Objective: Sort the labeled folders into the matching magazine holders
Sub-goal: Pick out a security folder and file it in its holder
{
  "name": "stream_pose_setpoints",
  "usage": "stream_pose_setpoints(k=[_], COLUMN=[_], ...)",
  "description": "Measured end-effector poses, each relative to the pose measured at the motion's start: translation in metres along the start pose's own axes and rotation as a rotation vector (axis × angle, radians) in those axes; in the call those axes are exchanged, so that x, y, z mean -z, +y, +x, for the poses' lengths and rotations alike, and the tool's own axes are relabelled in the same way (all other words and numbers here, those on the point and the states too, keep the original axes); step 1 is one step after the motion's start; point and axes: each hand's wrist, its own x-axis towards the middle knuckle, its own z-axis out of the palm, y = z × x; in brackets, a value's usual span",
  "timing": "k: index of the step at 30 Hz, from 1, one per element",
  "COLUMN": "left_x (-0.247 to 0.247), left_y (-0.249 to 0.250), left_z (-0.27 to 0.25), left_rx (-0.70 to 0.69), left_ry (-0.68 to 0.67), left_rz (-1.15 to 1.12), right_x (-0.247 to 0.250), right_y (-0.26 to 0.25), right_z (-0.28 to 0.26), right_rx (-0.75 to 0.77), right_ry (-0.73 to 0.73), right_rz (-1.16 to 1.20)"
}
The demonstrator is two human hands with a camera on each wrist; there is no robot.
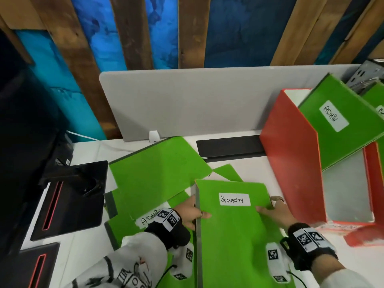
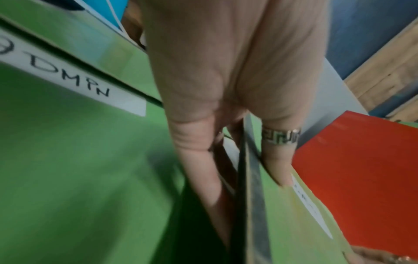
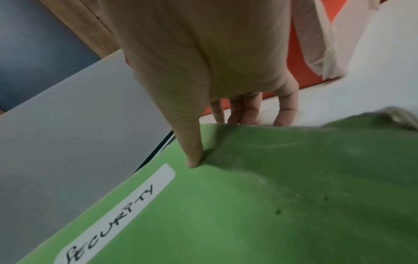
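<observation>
A green folder labeled SECURITY [image 1: 234, 225] is lifted over the desk between both hands. My left hand [image 1: 194, 213] grips its grey spine edge, thumb on top and fingers [image 2: 199, 160] underneath. My right hand [image 1: 272, 210] pinches its right edge, thumb [image 3: 192, 151] on the cover and fingers behind it. Another green folder labeled ADMIN [image 1: 145, 220] lies beneath at the left, among more green folders [image 1: 158, 169]. A red magazine holder [image 1: 295, 154] at the right holds a green ADMIN folder [image 1: 336, 121].
A grey divider panel [image 1: 187, 100] stands along the desk's back edge. A black flat device [image 1: 230, 148] lies in front of it. Black trays with red slots [image 1: 68, 196] sit at the left. A second red holder [image 1: 372, 231] lies at the right edge.
</observation>
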Motion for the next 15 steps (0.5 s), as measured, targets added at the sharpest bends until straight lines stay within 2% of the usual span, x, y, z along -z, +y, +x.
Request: stream_pose_setpoints(k=[4, 8, 12, 15], left_x=[-0.002, 0.017, 0.029, 0.032], left_y=[0.009, 0.018, 0.029, 0.032], left_z=[-0.003, -0.007, -0.02, -0.027], left_rx=[-0.117, -0.324, -0.4, -0.396], left_ry=[-0.043, 0.119, 0.232, 0.232], left_rz=[-0.197, -0.24, -0.192, -0.291], right_x=[0.016, 0.017, 0.007, 0.004], right_y=[-0.016, -0.032, -0.046, -0.052], right_z=[-0.031, -0.049, -0.058, -0.055], right_rx=[0.055, 0.146, 0.229, 0.294], right_ry=[0.026, -0.018, -0.072, 0.031], right_rz=[0.164, 0.313, 0.373, 0.369])
